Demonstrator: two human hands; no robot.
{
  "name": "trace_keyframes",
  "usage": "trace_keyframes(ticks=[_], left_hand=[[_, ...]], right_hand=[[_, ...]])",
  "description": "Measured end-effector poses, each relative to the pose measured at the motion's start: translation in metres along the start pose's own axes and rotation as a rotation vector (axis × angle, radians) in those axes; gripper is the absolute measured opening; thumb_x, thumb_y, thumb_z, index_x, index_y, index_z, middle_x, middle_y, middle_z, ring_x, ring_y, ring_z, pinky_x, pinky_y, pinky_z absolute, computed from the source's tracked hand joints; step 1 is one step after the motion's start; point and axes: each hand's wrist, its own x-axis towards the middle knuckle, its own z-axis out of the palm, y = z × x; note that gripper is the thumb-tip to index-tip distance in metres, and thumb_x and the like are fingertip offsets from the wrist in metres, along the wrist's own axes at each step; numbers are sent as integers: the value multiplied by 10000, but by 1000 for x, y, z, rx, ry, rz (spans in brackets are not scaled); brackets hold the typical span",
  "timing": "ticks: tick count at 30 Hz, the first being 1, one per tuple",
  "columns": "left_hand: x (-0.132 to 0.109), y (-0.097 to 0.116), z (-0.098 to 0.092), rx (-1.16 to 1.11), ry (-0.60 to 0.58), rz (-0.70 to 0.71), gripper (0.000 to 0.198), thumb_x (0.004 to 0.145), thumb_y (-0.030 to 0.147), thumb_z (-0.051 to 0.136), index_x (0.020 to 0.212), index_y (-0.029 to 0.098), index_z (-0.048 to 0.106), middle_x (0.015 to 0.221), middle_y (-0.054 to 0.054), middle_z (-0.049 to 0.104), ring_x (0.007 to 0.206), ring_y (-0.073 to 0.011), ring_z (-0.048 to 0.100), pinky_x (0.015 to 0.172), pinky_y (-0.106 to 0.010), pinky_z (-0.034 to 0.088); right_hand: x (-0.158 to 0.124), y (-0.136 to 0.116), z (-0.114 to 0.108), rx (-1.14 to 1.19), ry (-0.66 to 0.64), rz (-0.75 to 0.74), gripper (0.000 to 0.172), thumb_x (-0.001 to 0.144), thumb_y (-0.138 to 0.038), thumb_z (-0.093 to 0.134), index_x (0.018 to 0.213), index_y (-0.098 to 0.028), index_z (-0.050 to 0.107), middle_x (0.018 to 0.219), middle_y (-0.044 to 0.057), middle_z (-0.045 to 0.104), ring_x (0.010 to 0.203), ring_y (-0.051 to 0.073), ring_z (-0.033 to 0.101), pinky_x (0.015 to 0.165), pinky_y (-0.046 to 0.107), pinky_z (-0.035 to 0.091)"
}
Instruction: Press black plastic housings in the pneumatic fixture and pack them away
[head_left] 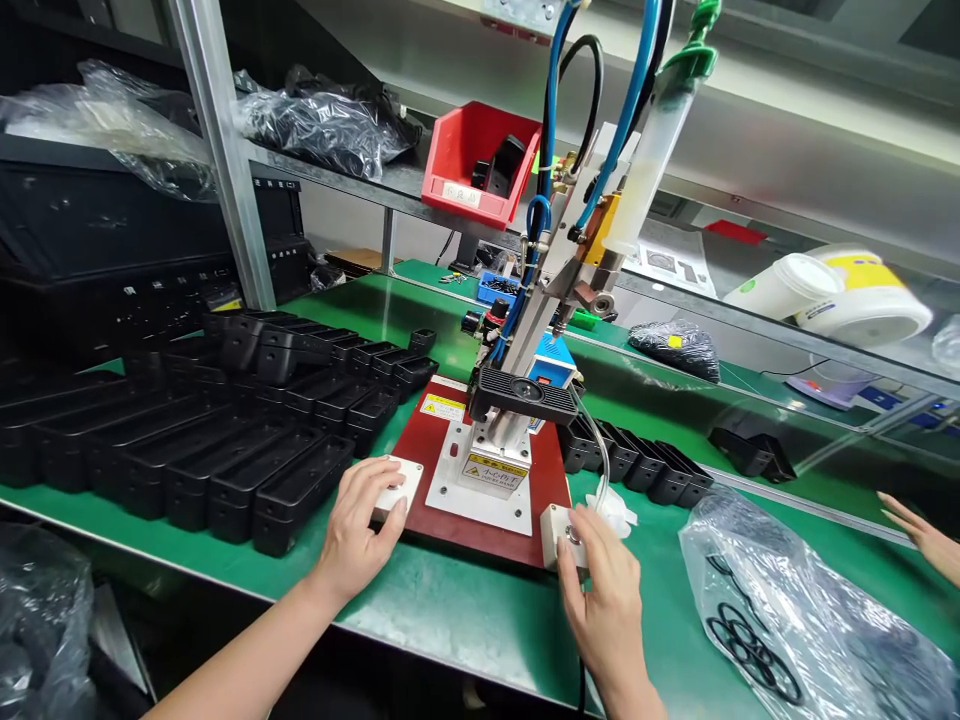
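Note:
My left hand [359, 525] is curled around the white button box [406, 484] at the left front of the press base. My right hand [604, 585] grips the matching button box [553, 538] at the right front, its fingers beside the round button. Between them stands a bench press [541, 265] on a red-brown base plate [480, 532]. A black elongated housing [525, 393] lies crosswise on its fixture, below the nozzle, with a round opening in its middle. A clear syringe [654, 165] with a green cap is mounted on the press.
Rows of black housings [187, 460] cover the left bench; more housings [637, 460] stand behind the right box. A plastic bag [817, 610] with black rings lies at right, near another person's hand [926, 535]. A red bin [480, 165] sits on the shelf above.

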Motion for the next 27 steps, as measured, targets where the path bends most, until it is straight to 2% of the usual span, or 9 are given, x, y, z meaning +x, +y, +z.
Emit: trace_keyframes(ticks=[3,9,12,18,23,27], left_hand=[[0,1,1,6,19,13,179,890,149,530,1067,167,552,1109,-101,595,1124,-241,530,964,-428,447],[-2,3,2,29,38,37,188,881,119,533,1064,159,545,1112,-112,600,1124,-246,540,961,-447,457],[-2,4,3,49,47,53,181,870,98,535,1043,151,545,1102,-119,608,1121,-250,547,954,-454,465],[0,4,4,117,58,72,150,837,95,579,975,151,555,1068,-114,637,1088,-259,574,918,-449,490],[-2,4,4,115,75,73,166,839,88,581,988,161,577,1071,-101,648,1096,-254,583,925,-443,496],[-3,5,3,133,49,87,251,870,87,537,1091,184,604,1128,-99,630,1153,-259,558,954,-455,485]], right_hand=[[-19,3,1,38,-43,10,343,972,-277,460,1297,-179,512,1297,130,593,1197,267,562,912,415,445],[-22,-6,7,78,89,-9,403,923,-186,527,1320,-123,496,1251,163,605,1166,264,570,899,393,458],[-20,-7,9,97,125,-10,345,910,-178,543,1250,-121,547,1182,155,636,1122,269,590,884,405,460],[-12,-4,11,115,191,90,163,910,-162,549,1055,-169,622,948,75,697,1044,261,631,830,402,464],[-18,-1,12,175,202,139,169,915,-171,552,1059,-193,637,972,66,705,1067,262,624,847,409,456],[-24,-3,12,185,212,137,218,913,-166,553,1116,-188,631,1025,74,709,1045,254,626,873,423,446]])
